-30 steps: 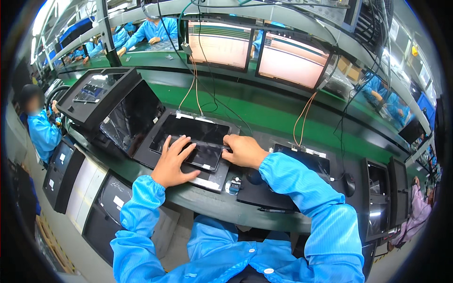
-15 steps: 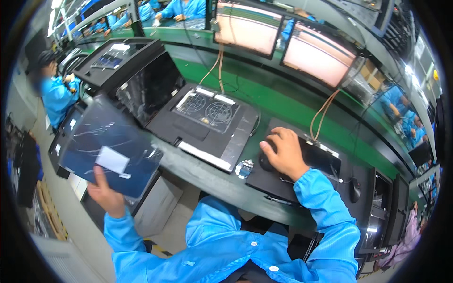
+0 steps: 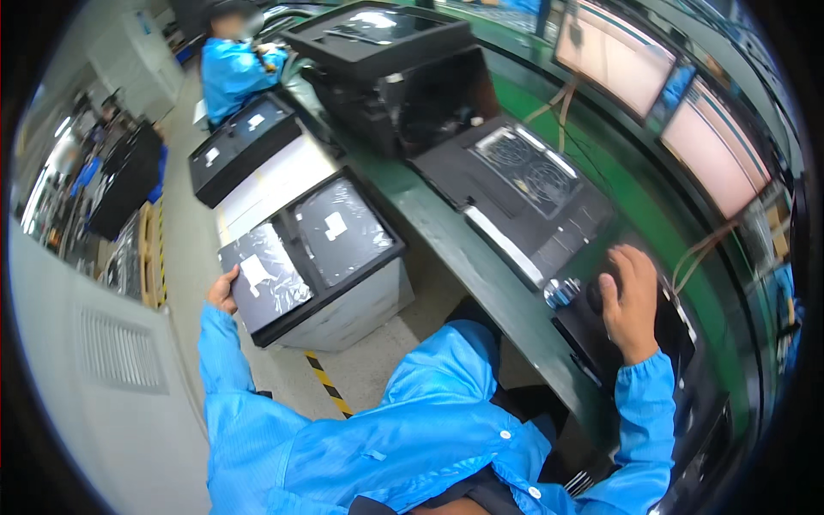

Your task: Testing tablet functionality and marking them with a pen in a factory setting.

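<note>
My left hand (image 3: 223,290) is closed on the outer edge of a flat dark panel (image 3: 287,302) wrapped in clear film with a white label. The panel lies in one half of a black tray (image 3: 330,302), beside a second film-wrapped panel (image 3: 352,232). Over on the bench, my right hand (image 3: 633,305) rests with curved fingers on a dark rounded computer mouse (image 3: 594,294), partly hidden by the hand. Beneath it is a black board (image 3: 584,330). A small clear-wrapped piece (image 3: 562,292) sits just left of the mouse.
A black fixture with two round fan outlines (image 3: 524,172) lies on the green bench (image 3: 455,232). Black trays are stacked (image 3: 378,39) farther back. Two lit monitors (image 3: 614,56) stand along the bench. Another black tray (image 3: 245,142) and a co-worker in blue (image 3: 236,77) are at far left.
My left hand has brought the film-wrapped panel down into the black tray. The view has swung left. My right hand stays at the mouse.
</note>
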`<state>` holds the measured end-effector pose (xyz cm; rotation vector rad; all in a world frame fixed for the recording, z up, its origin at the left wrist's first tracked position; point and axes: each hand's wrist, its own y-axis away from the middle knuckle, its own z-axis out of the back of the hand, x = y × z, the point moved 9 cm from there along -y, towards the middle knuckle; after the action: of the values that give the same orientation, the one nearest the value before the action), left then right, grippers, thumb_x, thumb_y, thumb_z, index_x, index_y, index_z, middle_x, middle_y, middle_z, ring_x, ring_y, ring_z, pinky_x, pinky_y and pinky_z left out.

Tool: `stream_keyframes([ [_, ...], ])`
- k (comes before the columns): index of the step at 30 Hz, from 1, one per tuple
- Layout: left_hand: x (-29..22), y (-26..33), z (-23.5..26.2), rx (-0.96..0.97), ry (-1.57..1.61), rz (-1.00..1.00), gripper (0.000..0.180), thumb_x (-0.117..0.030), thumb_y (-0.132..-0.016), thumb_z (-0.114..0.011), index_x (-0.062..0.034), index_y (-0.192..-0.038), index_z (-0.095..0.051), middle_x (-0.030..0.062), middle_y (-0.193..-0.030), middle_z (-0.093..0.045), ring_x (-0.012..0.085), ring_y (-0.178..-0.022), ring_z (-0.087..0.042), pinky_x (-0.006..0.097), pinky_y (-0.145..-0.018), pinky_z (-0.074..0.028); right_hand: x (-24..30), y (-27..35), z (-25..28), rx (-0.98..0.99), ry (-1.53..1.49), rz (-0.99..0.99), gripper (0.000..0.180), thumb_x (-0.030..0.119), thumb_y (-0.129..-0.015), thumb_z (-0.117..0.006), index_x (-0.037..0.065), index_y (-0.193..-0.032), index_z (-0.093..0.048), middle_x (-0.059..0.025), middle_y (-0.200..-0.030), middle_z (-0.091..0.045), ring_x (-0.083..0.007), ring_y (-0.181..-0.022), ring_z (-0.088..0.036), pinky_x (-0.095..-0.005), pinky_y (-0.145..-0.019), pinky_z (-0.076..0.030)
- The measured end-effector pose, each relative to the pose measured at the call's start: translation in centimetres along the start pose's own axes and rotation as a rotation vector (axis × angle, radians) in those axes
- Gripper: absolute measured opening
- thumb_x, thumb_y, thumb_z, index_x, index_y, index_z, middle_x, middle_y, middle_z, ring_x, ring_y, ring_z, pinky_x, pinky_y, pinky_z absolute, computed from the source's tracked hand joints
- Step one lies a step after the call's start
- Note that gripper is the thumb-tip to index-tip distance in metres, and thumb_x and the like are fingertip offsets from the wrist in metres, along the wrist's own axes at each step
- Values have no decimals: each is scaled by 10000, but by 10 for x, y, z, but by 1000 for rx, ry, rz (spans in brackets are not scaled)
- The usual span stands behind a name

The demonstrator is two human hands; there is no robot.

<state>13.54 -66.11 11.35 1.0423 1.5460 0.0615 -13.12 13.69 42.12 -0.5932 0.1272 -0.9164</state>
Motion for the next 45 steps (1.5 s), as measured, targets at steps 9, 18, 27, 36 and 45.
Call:
stream_keyframes([
  [9, -55, -128, -36, -125, -1438, -517, 440, -287, -978, -732, 65, -1235, -672, 165, -1135, -733, 265, -998, -704, 394, -924, -567, -52, 83, 68, -153, -3, -247, 377, 270, -891, -800, 12, -1149, -705, -166, -1157, -705, -364, -1111, -657, -453, -970, -520],
  [18, 61, 267, -459, 681, -896, -898, 317, -168, -1031, -689, 76, -1234, -699, 176, -1093, -759, 239, -928, -726, 339, -863, -588, -265, 522, 283, -677, -12, -1842, 449, 334, -935, -647, -1, -1233, -665, -182, -1226, -680, -322, -1028, -694, -417, -710, -562],
  [27, 163, 359, -594, 1329, -836, -1046, 186, -31, -1023, -624, 56, -1185, -647, 101, -899, -643, 146, -808, -618, 291, -766, -519, -317, 600, 295, -1638, -1049, -1821, 551, 177, -947, -690, 10, -1365, -372, -189, -1161, -588, -190, -657, -635, -269, -471, -415],
  [36, 201, 415, -625, 1376, -766, -987, 134, -18, -1000, -636, 39, -1118, -665, 121, -885, -665, 180, -786, -647, 303, -725, -512, -341, 578, 278, -1230, -1089, -1696, 373, 296, -977, -710, 185, -774, -417, 60, -559, -358, -77, -437, -348, -260, -412, -230],
  [45, 174, 396, -594, 1363, -699, -753, 226, -119, -1028, -605, 49, -1170, -657, 129, -947, -674, 224, -900, -674, 375, -845, -542, -276, 412, 303, -1142, -907, -1297, 212, 279, -1054, -609, 130, -905, -581, 57, -568, -327, -94, -470, -326, -285, -472, -246],
])
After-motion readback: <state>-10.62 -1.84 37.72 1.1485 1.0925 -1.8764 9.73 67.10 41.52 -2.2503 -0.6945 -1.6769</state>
